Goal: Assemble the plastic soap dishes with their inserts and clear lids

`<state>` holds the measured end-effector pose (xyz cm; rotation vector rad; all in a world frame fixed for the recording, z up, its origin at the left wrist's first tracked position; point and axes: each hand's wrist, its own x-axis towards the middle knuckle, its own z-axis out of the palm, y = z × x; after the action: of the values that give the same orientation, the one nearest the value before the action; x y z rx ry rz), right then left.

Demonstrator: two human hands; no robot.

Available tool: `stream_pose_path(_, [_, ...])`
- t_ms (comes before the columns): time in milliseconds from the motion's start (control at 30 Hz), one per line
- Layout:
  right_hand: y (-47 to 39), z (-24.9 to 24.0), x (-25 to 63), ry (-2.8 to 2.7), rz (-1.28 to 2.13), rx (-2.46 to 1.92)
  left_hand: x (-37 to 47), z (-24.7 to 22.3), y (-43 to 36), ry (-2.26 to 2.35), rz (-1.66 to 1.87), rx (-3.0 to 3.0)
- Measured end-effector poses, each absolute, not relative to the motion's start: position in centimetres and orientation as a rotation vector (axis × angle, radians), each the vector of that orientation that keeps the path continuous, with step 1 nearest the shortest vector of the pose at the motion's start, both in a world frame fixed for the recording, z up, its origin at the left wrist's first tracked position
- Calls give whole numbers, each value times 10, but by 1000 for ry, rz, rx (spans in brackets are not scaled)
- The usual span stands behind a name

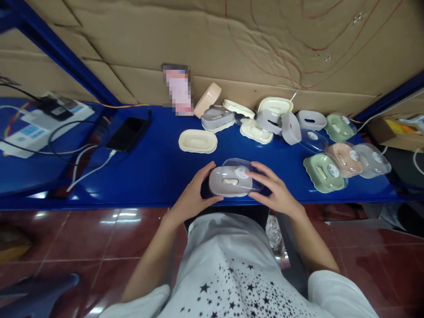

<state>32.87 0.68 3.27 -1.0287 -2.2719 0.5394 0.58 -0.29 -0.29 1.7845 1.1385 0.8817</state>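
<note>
A grey oval soap box [220, 189] sits in front of me near the table's front edge, with a small white piece in its middle slot. My left hand [194, 192] grips its left end between thumb and fingers. A clear lid [255, 182] with a round white sticker overlaps the box and juts out to the right and back. My right hand [276, 191] holds that lid at its right side, fingers on top and thumb at the front. Whether the lid is seated on the box I cannot tell. Just behind lies a cream oval tray [198, 141].
Loose cream, grey and peach soap box parts [271, 121] lie along the cardboard back wall [132, 39]. Lidded boxes, including a green one [326, 174], stand at the right. At left are a black phone [127, 134] on a cable and a white power strip [49, 126].
</note>
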Motion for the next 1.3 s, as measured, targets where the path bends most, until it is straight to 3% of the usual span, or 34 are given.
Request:
stream_pose_path(433, [13,22,305,-2563,367,-813,3,0,-1,1161,862,1928])
stream_pose_path(700, [7,8,303,-2548,176,-1022,12,7,-4,1176,861,2035])
stream_pose_path(1000, [20,5,359,-2331,153,-1421,-38,7,-18,1810,977,2147])
stream_pose_path(1300, [65,32,351,-2439,76,-1298,-109,11,1,2370,998,1882])
